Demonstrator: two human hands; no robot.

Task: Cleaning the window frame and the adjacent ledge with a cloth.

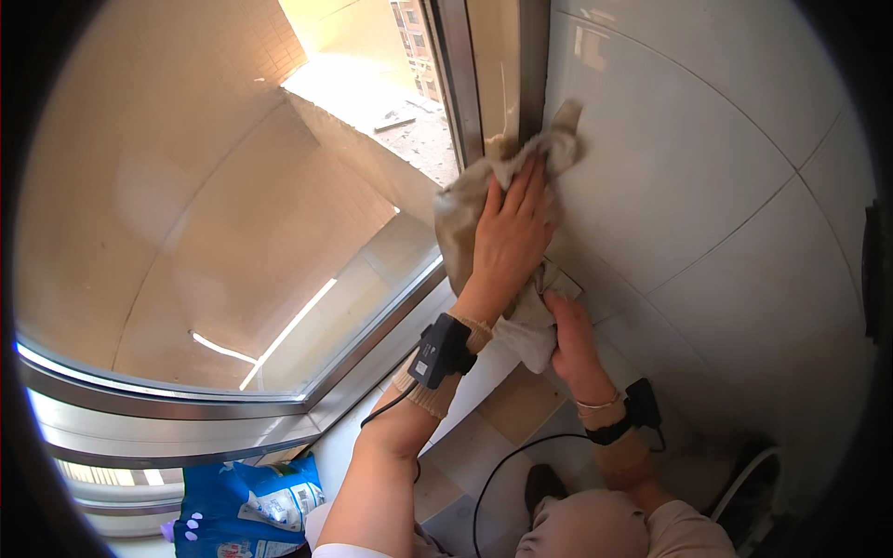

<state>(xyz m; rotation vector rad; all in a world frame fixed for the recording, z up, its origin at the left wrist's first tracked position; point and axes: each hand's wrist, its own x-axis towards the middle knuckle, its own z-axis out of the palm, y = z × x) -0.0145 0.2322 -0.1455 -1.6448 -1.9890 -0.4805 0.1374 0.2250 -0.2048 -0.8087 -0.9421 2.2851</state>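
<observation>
A crumpled beige-grey cloth lies against the lower end of the metal window frame, where the frame meets the tiled wall. My left hand presses it there with fingers stretched over the fabric. The cloth's upper end is blurred near the wall tiles. Lower down and to the right, my right hand holds the hanging lower part of the same cloth, its fingers partly hidden. Both wrists carry strapped black devices, the left device and the right device, each with a black cable.
The window glass fills the left side, above a metal bottom rail. White wall tiles rise at the right. A blue printed plastic bag stands at lower left. A loose black cable hangs over the tiled floor.
</observation>
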